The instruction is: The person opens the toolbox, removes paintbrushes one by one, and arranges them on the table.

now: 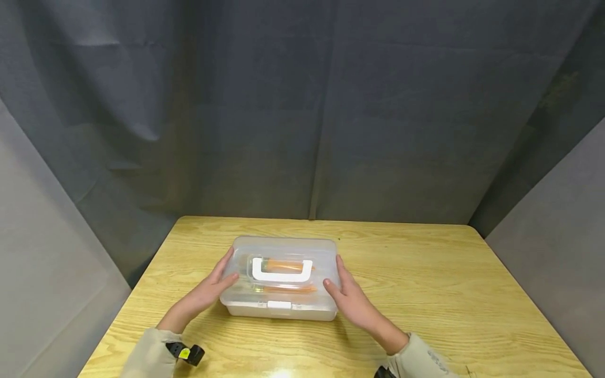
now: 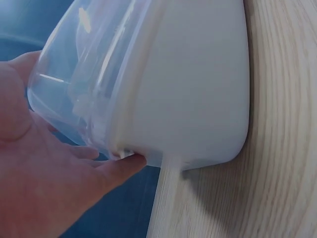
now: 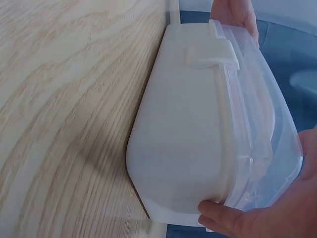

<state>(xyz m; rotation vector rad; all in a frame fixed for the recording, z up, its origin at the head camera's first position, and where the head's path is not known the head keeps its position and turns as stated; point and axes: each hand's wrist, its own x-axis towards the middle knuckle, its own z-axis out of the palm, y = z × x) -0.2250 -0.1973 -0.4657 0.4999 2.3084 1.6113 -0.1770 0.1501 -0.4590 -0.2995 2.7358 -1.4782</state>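
Note:
A plastic storage box (image 1: 236, 300) with a clear lid and a whitish base sits on the table, its lid down. It has a white carry handle (image 1: 282, 276) on top and a white latch (image 1: 279, 305) at the front. Orange items (image 1: 288, 289) show through the lid; their kind is not plain. My left hand (image 1: 208, 291) grips the left end, thumb over the lid's edge and fingers along the side. At the right end, my right hand (image 1: 352, 299) holds the box the same way. Both wrist views show fingers against the lid and the rim of the base.
The light wooden table (image 1: 449, 283) extends on both sides of the box. Behind it hangs a dark grey curtain (image 1: 264, 131). Pale panels stand at the left (image 1: 42, 252) and right (image 1: 557, 252). Black devices (image 1: 186, 353) are strapped at my wrists.

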